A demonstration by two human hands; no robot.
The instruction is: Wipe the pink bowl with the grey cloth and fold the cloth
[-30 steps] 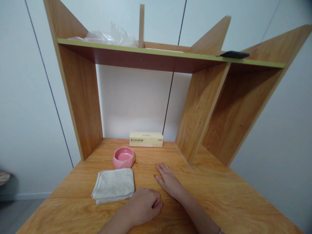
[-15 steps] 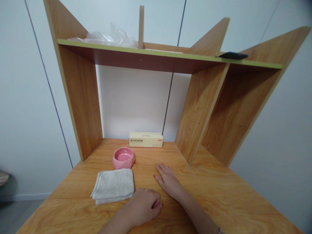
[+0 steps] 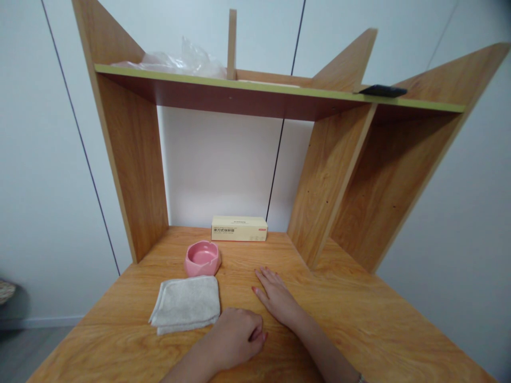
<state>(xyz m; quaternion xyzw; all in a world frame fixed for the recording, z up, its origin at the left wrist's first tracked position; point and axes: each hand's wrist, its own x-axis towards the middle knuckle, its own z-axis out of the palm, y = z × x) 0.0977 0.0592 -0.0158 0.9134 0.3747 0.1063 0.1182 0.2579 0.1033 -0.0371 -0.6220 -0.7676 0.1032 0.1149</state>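
My left hand rests on the wooden desk as a loose fist, with nothing visible in it. Just beyond its wrist, to the left, lies a folded grey cloth. My right hand is laid flat on the desk with its fingers stretched out, holding nothing. A faceted pink ashtray-like bowl stands behind the cloth, near its back edge. Farther back, a long cream box with printed lettering sits at the rear of the desk.
A wooden shelf with a green front edge spans above the desk, held by upright side panels and a divider. On it lie a clear plastic bag and a flat black object.
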